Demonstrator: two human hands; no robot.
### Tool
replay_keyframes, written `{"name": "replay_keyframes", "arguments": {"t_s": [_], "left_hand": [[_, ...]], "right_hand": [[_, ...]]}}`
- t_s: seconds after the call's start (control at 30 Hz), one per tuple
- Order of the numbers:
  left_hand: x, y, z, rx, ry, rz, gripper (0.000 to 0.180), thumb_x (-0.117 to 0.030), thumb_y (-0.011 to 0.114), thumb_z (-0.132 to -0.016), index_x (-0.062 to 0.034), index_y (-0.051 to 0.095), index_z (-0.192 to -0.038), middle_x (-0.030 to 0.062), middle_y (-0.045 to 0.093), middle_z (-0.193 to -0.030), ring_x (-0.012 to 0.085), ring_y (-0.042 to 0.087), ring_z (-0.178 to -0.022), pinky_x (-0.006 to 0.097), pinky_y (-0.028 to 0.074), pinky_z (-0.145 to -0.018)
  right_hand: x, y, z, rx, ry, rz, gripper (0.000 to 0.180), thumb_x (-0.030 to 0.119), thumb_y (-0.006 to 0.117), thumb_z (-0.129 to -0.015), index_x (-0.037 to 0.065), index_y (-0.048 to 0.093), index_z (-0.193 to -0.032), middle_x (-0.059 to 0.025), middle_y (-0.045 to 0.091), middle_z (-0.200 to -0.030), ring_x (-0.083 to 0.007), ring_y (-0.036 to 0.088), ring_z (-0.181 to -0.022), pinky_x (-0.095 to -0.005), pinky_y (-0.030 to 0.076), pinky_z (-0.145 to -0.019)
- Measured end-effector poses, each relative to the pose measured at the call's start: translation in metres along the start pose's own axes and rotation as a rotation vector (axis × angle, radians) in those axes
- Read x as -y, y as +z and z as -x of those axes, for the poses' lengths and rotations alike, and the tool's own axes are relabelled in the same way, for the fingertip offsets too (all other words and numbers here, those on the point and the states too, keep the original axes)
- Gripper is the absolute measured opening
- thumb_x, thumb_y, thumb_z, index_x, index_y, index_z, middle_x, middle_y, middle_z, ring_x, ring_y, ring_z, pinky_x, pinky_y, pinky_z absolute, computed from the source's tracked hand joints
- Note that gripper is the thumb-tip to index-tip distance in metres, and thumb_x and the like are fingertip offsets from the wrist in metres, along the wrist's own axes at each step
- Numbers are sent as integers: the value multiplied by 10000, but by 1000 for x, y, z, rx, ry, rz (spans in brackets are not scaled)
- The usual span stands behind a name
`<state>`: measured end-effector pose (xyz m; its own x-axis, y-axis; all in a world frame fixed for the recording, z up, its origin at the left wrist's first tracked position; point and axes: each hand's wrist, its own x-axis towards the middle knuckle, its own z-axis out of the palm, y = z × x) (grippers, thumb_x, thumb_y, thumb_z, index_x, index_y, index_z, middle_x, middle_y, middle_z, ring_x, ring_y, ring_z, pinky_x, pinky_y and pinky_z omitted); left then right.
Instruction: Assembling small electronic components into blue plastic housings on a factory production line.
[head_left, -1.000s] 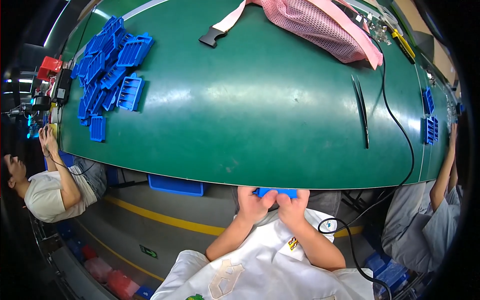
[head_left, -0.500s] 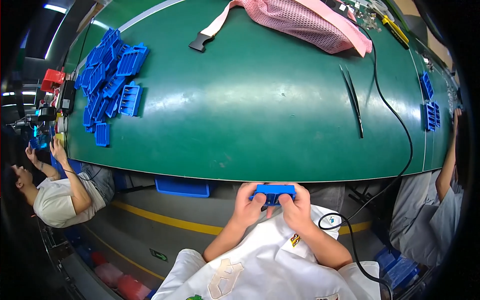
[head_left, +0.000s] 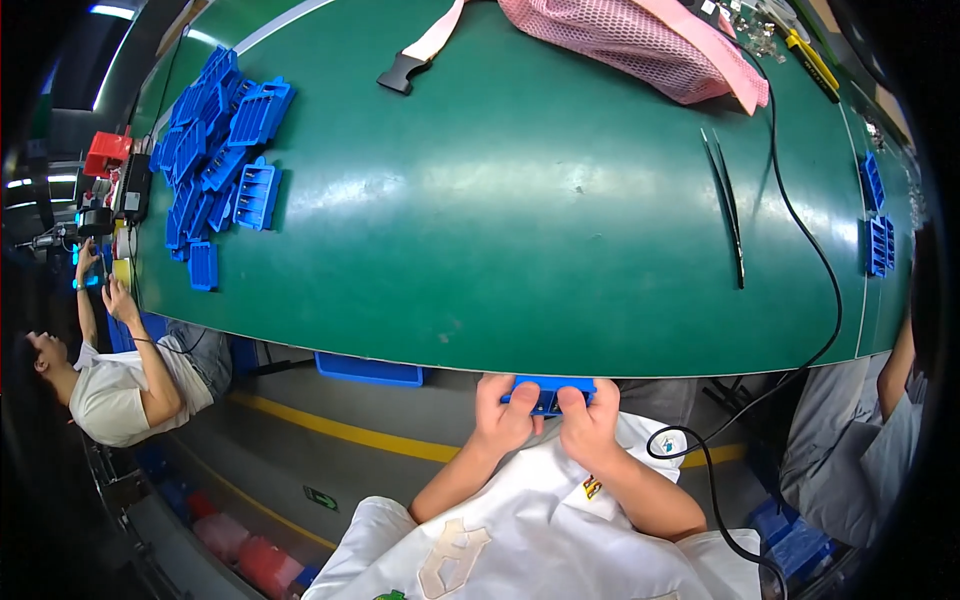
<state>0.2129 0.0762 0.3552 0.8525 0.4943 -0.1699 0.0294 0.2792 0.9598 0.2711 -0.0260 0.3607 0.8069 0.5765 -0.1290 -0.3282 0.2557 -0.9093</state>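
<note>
Just off the near edge of the table, a blue slotted plastic holder (head_left: 552, 384) is held between my two hands. My left hand (head_left: 504, 414) grips its left end and my right hand (head_left: 592, 422) its right end, both thumbs pressing on the near side. Small metallic bits show in its slots between the thumbs; the fingers underneath are mostly hidden. A heap of similar blue holders (head_left: 205, 140) lies on the table at the far left, some with metal pieces inside. Black tweezers (head_left: 730, 210) rest on the right side of the green table (head_left: 480, 250).
A pink mesh bag (head_left: 640, 50) with a black buckle (head_left: 402, 73) lies at the far side. A black cable (head_left: 815, 250) runs down the right to my lap. More blue holders (head_left: 880, 245) and a yellow-handled tool (head_left: 812, 65) lie right. A co-worker (head_left: 120, 390) sits left.
The view has shifted slightly. My hands and the holder sit a little lower against the table edge, the holder tilted differently. The co-worker on the left has raised a hand.
</note>
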Motion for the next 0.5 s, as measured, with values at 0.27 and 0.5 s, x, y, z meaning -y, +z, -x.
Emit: {"name": "replay_keyframes", "arguments": {"t_s": [0.27,0.5], "left_hand": [[3,-2,4,78,-5,15,407,-334,490,-911,61,569,-966,56,562,-636,83,501,-398,208,367,-346],[-30,13,12,-172,-284,-5,374,-320,478,-923,39,572,-878,55,530,-623,85,463,-380,217,347,-326]], "right_hand": [[12,0,-5,17,-61,109,259,182,517,-907,-36,478,-1041,-104,578,-819,-152,568,-550,-259,460,-471],[28,19,2,-134,308,-86,209,154,504,-904,-35,510,-993,-85,580,-783,-134,550,-585,-267,444,-503]]}}
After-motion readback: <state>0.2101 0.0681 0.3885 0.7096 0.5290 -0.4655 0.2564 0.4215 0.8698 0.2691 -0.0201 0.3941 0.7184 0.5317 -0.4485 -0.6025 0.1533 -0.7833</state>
